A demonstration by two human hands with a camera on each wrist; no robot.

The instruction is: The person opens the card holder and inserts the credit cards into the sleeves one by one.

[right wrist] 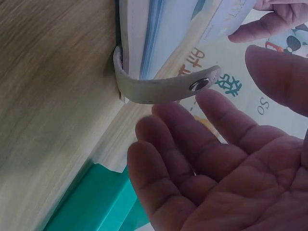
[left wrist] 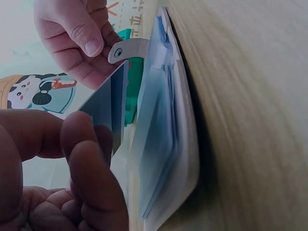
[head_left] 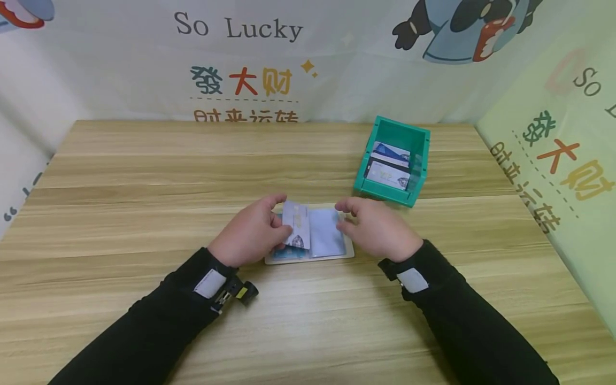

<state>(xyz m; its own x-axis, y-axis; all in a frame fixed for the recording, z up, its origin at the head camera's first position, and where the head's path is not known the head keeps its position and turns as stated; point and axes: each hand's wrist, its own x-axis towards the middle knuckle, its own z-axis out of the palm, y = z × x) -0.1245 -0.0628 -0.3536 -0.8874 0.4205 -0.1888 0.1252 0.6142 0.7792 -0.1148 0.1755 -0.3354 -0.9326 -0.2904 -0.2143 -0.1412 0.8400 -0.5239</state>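
In the head view my left hand (head_left: 252, 230) pinches a pale printed card (head_left: 299, 219) between thumb and fingers. The left wrist view shows this card (left wrist: 103, 103) tilted above a card holder (left wrist: 185, 159). That holder lies spread open on the table, with clear bluish sleeves (head_left: 328, 232) and a pale cover. A short strap with a metal snap (right wrist: 159, 91) sticks up from its right edge. My right hand (head_left: 380, 227) is beside that edge, its fingers loosely bent and the palm bare. Its fingertips come right up to the strap in the right wrist view.
Beyond my right hand stands a green open box (head_left: 385, 199) with several cards (head_left: 389, 175) inside. The wooden table (head_left: 168, 176) runs back to a white printed backdrop (head_left: 356, 91), and another printed sheet (head_left: 572, 160) borders it on the right.
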